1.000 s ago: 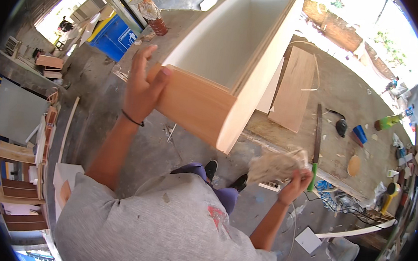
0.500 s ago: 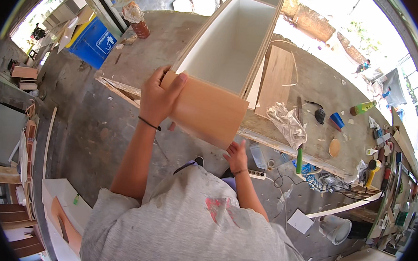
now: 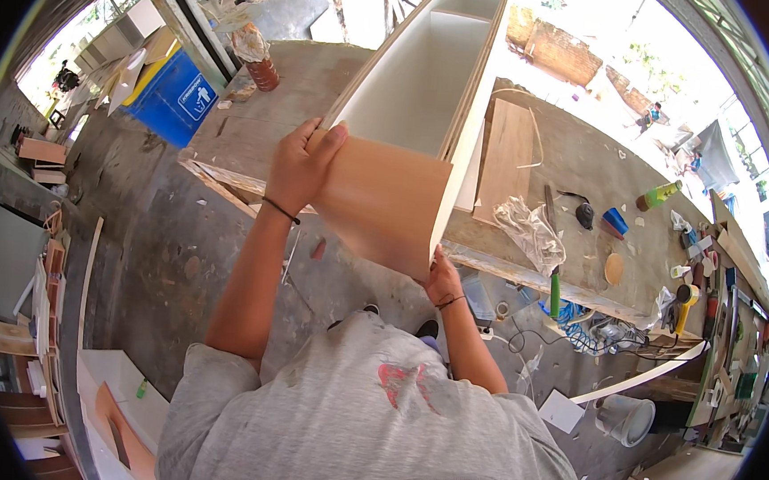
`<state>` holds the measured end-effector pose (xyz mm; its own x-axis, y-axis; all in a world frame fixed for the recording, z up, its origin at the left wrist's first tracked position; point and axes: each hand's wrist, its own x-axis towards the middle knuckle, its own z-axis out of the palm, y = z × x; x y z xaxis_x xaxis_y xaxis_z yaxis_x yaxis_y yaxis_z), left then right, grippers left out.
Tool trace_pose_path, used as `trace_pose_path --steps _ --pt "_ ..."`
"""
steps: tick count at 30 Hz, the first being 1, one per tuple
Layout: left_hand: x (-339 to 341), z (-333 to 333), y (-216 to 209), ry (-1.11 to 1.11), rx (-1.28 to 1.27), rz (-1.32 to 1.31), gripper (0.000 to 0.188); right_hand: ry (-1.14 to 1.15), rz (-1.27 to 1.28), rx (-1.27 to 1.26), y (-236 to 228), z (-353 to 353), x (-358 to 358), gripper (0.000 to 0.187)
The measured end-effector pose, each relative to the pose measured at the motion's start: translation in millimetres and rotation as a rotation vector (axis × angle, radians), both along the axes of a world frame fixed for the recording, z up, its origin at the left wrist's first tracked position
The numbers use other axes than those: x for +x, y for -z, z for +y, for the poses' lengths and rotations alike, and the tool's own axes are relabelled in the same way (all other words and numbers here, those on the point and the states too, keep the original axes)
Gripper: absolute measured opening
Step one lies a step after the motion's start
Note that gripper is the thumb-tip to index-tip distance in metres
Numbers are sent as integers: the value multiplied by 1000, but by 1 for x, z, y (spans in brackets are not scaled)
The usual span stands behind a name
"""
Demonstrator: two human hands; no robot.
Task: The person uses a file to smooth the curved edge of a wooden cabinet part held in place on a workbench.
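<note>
A long wooden box (image 3: 413, 81), white inside with a crosswise divider, stretches away from me over the workbench (image 3: 306, 83). Its near end is a smooth light-brown wood panel (image 3: 382, 204). My left hand (image 3: 303, 165), with a dark band at the wrist, is closed over the panel's upper left corner, thumb on the top edge. At the lower right corner, my right hand (image 3: 442, 280) has its fingers curled round the edge; part of them is hidden behind the panel. The near end juts past the bench's front edge.
Right of the box lie a brown board (image 3: 506, 159), a crumpled plastic bag (image 3: 532, 237), a green-handled tool (image 3: 555, 292), a blue cup (image 3: 615, 222) and a bottle (image 3: 658, 196). Cables (image 3: 520, 339) and a bucket (image 3: 624, 419) are on the floor. A blue bin (image 3: 172, 96) stands left.
My right hand has gone from loosely spread fingers to a closed grip on the lower right corner. The box's near end has tilted a little, showing its right side edge. My left hand keeps its hold.
</note>
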<state>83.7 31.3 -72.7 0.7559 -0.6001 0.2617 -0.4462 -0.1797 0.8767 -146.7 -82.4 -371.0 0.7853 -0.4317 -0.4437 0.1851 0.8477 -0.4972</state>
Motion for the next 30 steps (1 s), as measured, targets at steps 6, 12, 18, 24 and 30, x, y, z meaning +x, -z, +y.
trace_pose_path --steps 6,12,18,24,30 --pt "13 -5 -18 -75 19 -114 56 -56 41 -238 -33 -34 -20 42" --pt "11 -4 -17 -33 -81 -14 48 5 323 -450 -78 -52 -37 45" --pt "6 26 29 -72 -182 242 38 -83 524 -772 -138 -95 -59 46" --pt "-11 38 111 -30 -396 848 28 -186 781 -1083 -183 -152 -86 50" --pt "-43 40 174 -114 -407 1221 34 -283 802 -1210 -199 -152 -86 56"
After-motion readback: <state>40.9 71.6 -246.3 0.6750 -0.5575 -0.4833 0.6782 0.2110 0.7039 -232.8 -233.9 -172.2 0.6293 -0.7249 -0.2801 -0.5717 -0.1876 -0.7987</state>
